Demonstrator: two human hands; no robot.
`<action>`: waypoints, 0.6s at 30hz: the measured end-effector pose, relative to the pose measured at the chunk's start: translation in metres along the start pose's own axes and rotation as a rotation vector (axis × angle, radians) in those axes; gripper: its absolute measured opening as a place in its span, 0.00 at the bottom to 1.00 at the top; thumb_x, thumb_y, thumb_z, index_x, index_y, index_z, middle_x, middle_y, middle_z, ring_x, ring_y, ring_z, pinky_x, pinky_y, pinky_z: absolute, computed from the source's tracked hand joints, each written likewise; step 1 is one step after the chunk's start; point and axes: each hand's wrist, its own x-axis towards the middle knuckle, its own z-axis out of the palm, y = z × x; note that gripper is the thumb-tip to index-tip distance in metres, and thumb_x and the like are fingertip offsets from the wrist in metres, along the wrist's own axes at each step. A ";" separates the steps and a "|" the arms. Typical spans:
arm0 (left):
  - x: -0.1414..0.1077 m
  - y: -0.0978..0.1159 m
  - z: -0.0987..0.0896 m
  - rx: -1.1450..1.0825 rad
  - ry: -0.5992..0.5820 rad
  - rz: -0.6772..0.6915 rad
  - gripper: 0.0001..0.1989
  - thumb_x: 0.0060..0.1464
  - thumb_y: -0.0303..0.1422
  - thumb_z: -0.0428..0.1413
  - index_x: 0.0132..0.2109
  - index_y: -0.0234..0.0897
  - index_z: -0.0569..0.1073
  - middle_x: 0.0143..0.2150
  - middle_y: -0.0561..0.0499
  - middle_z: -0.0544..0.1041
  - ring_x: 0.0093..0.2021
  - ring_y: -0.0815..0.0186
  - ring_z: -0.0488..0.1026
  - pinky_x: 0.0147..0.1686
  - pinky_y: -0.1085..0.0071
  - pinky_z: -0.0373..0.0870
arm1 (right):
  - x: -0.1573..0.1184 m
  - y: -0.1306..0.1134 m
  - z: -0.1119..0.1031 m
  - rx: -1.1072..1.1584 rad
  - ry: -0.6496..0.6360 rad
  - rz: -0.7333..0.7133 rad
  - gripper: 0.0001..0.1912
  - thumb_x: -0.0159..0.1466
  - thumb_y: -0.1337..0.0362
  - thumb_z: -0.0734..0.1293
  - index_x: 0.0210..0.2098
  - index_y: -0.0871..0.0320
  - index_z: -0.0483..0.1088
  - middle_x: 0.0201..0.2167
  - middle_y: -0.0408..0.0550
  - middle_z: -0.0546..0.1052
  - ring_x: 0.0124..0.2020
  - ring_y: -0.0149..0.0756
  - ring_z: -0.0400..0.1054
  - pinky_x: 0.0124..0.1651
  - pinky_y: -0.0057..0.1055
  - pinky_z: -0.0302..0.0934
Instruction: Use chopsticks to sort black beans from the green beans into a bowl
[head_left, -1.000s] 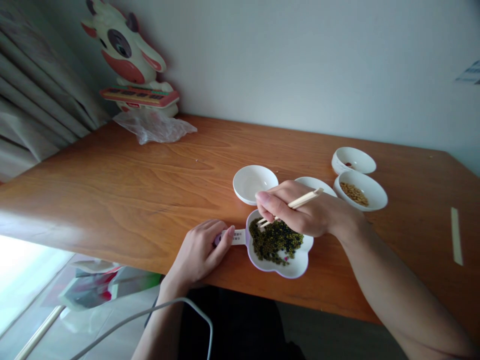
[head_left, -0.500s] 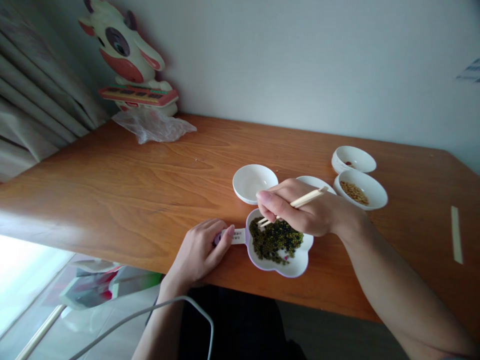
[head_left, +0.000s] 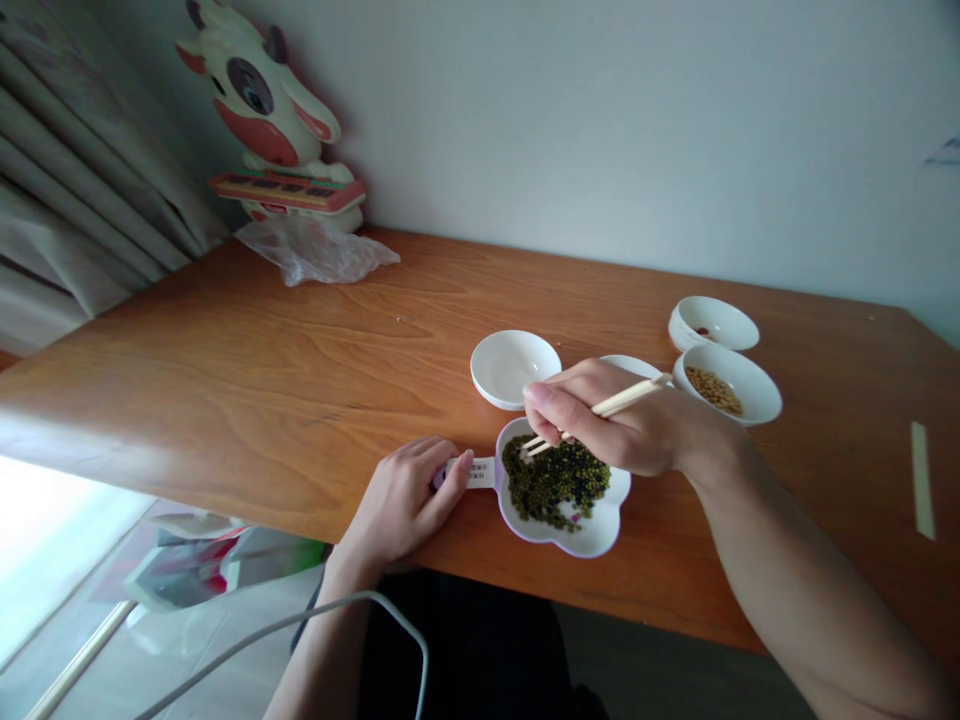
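My left hand [head_left: 412, 495] is closed on the short handle of a white, purple-rimmed dish [head_left: 600, 535] at the table's front edge. Green beans [head_left: 551, 490] lie in the dish, with a small pink piece among them. Over the dish, my right hand [head_left: 607, 415] grips a pair of light wooden chopsticks [head_left: 626, 397]; their tips touch the beans at the left side. Whether anything is between the tips is too small to tell. Just behind the dish stands a white bowl [head_left: 514, 368] with nothing visible inside. Another white bowl [head_left: 630, 365] is mostly hidden by my right hand.
At the right, one white bowl [head_left: 757, 385] holds yellowish beans and another [head_left: 724, 322] has a few reddish pieces. A cow-shaped toy keyboard [head_left: 289, 190] and a clear plastic bag [head_left: 322, 258] are at the back left. A grey cable [head_left: 300, 615] crosses my left forearm.
The whole view has shifted slightly. My right hand and the chopsticks have moved very little over the dish, and my left hand still holds the handle.
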 end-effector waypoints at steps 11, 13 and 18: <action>0.000 0.001 0.001 -0.004 0.009 0.016 0.19 0.75 0.41 0.46 0.33 0.40 0.66 0.32 0.52 0.72 0.33 0.64 0.69 0.38 0.67 0.62 | 0.002 0.001 0.002 -0.025 -0.026 0.000 0.31 0.80 0.48 0.49 0.29 0.58 0.66 0.25 0.42 0.72 0.28 0.30 0.62 0.37 0.35 0.50; 0.000 0.002 0.000 -0.010 0.009 0.025 0.19 0.75 0.41 0.46 0.34 0.40 0.66 0.32 0.52 0.72 0.33 0.64 0.69 0.38 0.67 0.62 | 0.001 0.000 0.001 -0.026 -0.026 0.000 0.31 0.80 0.48 0.48 0.29 0.57 0.65 0.25 0.41 0.71 0.28 0.30 0.61 0.37 0.35 0.50; 0.000 0.002 -0.001 -0.005 0.001 0.024 0.19 0.75 0.42 0.45 0.35 0.40 0.67 0.33 0.51 0.73 0.34 0.63 0.70 0.39 0.66 0.63 | 0.000 -0.001 -0.001 -0.015 -0.045 0.009 0.32 0.80 0.46 0.46 0.29 0.57 0.64 0.26 0.41 0.70 0.28 0.30 0.61 0.37 0.35 0.50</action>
